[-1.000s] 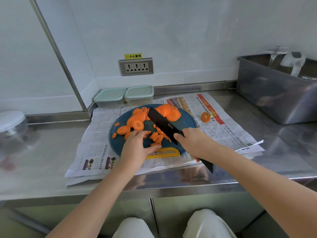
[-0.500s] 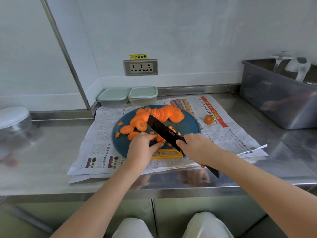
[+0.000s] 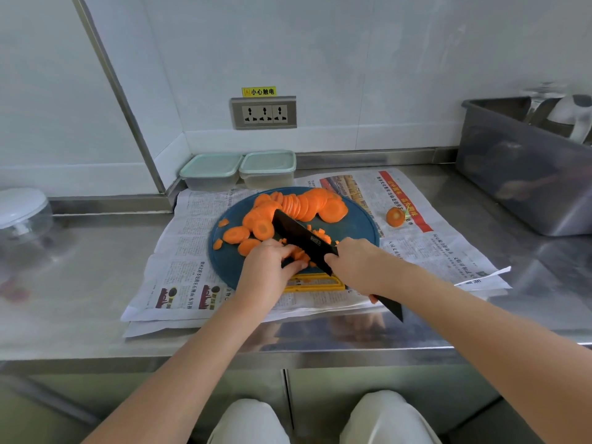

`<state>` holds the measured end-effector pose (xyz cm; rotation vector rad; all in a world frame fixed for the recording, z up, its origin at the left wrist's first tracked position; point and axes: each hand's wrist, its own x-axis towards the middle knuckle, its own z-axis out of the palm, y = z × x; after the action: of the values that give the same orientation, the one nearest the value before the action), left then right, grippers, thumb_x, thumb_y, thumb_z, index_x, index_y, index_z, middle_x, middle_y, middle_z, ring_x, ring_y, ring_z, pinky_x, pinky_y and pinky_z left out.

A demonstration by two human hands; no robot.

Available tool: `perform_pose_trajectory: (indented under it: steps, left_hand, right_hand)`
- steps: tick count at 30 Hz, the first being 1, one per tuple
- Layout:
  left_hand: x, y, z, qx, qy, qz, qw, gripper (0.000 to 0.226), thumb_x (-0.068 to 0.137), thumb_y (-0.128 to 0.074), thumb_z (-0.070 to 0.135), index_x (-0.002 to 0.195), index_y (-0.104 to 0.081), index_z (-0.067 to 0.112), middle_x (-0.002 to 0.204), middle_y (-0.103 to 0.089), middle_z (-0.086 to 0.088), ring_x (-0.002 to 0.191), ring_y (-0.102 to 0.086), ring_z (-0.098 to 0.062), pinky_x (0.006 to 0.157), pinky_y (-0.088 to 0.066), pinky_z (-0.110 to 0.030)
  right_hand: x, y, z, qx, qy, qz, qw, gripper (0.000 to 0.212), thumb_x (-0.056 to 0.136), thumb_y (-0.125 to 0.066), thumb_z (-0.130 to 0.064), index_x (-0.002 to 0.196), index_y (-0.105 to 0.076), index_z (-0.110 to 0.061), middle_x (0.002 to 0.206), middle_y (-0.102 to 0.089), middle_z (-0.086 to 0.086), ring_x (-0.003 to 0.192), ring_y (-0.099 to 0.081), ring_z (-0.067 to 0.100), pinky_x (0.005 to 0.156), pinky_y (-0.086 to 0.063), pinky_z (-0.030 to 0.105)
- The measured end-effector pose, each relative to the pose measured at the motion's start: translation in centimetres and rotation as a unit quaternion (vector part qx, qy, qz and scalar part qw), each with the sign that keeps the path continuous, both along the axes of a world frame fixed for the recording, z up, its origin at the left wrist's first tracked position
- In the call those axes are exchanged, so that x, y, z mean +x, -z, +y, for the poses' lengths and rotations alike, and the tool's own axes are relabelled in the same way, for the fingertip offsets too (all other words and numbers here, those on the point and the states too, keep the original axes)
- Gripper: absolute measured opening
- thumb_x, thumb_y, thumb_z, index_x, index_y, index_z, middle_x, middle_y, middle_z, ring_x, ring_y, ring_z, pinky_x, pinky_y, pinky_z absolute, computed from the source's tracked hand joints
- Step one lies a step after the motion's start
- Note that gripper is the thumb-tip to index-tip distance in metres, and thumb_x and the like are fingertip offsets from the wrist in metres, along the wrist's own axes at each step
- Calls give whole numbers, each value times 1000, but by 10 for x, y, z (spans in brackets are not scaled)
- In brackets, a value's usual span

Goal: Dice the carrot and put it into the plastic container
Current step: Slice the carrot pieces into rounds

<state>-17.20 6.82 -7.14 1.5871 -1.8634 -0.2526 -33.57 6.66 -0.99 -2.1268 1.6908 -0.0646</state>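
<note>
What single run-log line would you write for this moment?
stage: dicing on board | right hand: grips knife | left hand: holds carrot pieces | containers: lids on

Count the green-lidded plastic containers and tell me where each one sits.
2. The left container sits by the wall behind the cutting board; the right container stands right beside it. None seems hidden.

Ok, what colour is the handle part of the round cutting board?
Yellow: the handle sits at the near edge of the dark blue cutting board. The head view, the only one, shows it.
</note>
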Motion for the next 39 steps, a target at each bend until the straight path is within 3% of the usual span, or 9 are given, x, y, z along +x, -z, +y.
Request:
perform_pose_trajectory:
  steps: [2, 5, 10, 14, 18, 24, 30, 35, 39]
  left_hand:
    - [-1, 1, 1, -4, -2, 6, 1000, 26, 85, -70, 26, 109, -72, 16, 86, -58, -4, 81, -52, -14, 63, -30, -21]
    - [-3, 2, 3, -17, -14, 38, 999, 27, 81, -74, 24, 106, -73, 16, 88, -65, -4, 81, -57, -14, 67, -40, -19]
    - [-2, 3, 2, -30, -35, 65, 997, 32, 73, -81, 27, 101, -72, 13, 88, -56, 0, 72, -49, -6, 63, -36, -7]
    - [-5, 3, 0, -38, -43, 49, 997, 25, 76, -78, 29, 95, -76, 13, 75, -50, 2, 62, -43, -2, 58, -34, -10]
    - [-9, -1, 1, -35, -59, 43, 997, 21, 78, -76, 33, 91, -77, 16, 74, -60, 0, 65, -50, -8, 55, -32, -12]
    - [-12, -3, 3, -26, -69, 71, 995, 17, 79, -76, 31, 86, -78, 15, 67, -68, -1, 58, -54, -9, 57, -42, -26]
    - [-11, -1, 0, -5, -61, 114, 992, 15, 77, -78, 25, 84, -78, 13, 74, -73, -2, 67, -64, -13, 68, -51, -35]
    - [-10, 0, -3, -3, -55, 116, 992, 14, 76, -79, 23, 84, -78, 12, 76, -73, -1, 67, -64, -10, 66, -50, -28]
    - [-8, 2, -4, -6, -48, 113, 992, 14, 76, -79, 21, 84, -78, 9, 72, -70, -1, 62, -57, -8, 60, -43, -22]
  right_hand:
    - [0, -1, -2, 17, 17, -16, 1000, 29, 102, -34, -26, 82, -44, -8, 71, -46, 5, 55, -47, 15, 48, -41, 25]
    - [-7, -1, -3, 78, 55, -88, 992, 27, 101, -40, -31, 95, -46, -5, 66, -51, 10, 40, -49, 16, 39, -45, 25]
    - [-23, -10, 0, 56, 47, -109, 991, 34, 101, -41, -36, 78, -44, -11, 58, -46, 6, 35, -42, 13, 37, -41, 24]
    - [-30, -17, 3, 21, 27, -82, 996, 36, 101, -39, -38, 79, -46, -11, 64, -48, 5, 45, -46, 14, 39, -40, 22]
    - [-31, -13, 8, 15, 16, -49, 999, 36, 101, -39, -38, 75, -46, -13, 67, -49, 4, 53, -47, 14, 47, -39, 24]
    - [-30, -11, 16, 36, 23, -47, 998, 35, 101, -38, -37, 76, -44, -15, 67, -49, 4, 51, -46, 14, 46, -40, 25]
    - [-33, -14, 14, 95, 45, -85, 991, 28, 101, -42, -33, 82, -44, -13, 65, -46, 7, 41, -43, 14, 39, -43, 24]
    - [-32, -15, 8, 124, 43, -85, 988, 25, 100, -43, -30, 84, -43, -11, 58, -44, 8, 33, -39, 15, 38, -42, 24]
    - [-19, -7, 6, 67, 24, -37, 997, 27, 101, -40, -31, 86, -46, -9, 68, -50, 9, 51, -50, 20, 46, -44, 28]
